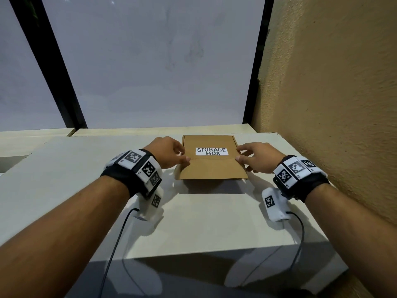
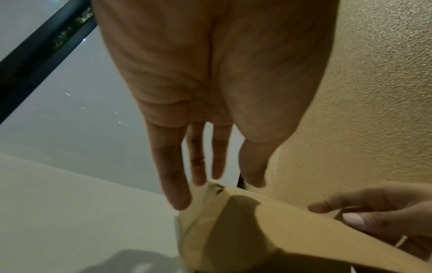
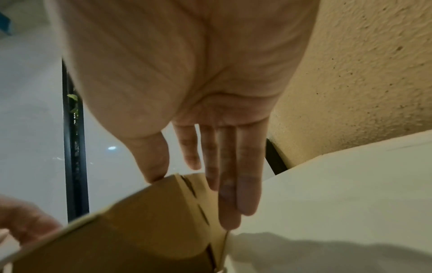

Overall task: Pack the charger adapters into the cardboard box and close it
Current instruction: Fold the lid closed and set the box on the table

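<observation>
The brown cardboard box with a white STORAGE BOX label sits at the back of the white table. Its lid is down over the top, and the front flap juts toward me above the table. My left hand is at the box's left edge and my right hand at its right edge. In the left wrist view, the left hand's fingers lie straight along the box side. In the right wrist view, the right thumb touches the lid, fingers straight down the side. No charger adapters show.
A rough tan wall runs close along the table's right side. Frosted window panes with black frames stand behind the table. Two black cables trail from my wrist units over the table's front edge.
</observation>
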### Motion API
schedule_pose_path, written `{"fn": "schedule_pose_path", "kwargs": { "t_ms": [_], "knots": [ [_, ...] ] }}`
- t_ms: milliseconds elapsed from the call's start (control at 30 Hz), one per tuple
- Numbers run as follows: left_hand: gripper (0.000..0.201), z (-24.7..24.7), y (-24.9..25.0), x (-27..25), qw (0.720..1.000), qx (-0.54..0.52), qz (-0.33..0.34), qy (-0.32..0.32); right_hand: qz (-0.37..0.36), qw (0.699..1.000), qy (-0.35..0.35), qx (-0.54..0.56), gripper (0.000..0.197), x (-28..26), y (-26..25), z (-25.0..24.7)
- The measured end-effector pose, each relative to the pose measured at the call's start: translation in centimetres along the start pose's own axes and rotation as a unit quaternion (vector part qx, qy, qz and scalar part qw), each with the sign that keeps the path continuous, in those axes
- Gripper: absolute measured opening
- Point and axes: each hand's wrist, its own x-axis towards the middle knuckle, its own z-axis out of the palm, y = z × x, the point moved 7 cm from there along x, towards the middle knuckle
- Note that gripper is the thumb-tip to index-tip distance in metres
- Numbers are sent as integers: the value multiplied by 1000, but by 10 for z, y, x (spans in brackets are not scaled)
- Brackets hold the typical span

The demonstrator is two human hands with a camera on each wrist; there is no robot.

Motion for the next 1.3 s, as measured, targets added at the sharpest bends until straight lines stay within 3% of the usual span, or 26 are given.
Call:
{"fn": "schedule_pose_path", "kwargs": {
  "t_ms": [167,300,467,733,867,1000,1100,1300],
  "knots": [
    [56,21,-4,-7,997,-13,-72,-36,23,999,-42,21,57,-12,-2,11],
    [53,24,-4,-9,995,-37,-80,-36,16,999,-42,3,54,-12,-5,11],
    [69,25,-14,-5,991,-74,-99,-49,18,998,-51,20,51,-16,-7,8],
    [72,37,-20,0,985,-137,-91,-49,20,999,-30,-29,53,-14,-8,9],
    [80,35,-14,2,993,-84,-65,-43,24,996,-10,-88,61,-5,-5,8],
    [93,28,2,4,999,39,29,-22,-14,993,-8,-116,73,-2,-12,1],
    [88,29,9,3,988,131,76,-32,-46,984,-28,-170,76,-2,-18,2],
    [82,24,9,1,967,238,90,11,-56,969,-17,-239,59,-3,-21,3]
  ]
}}
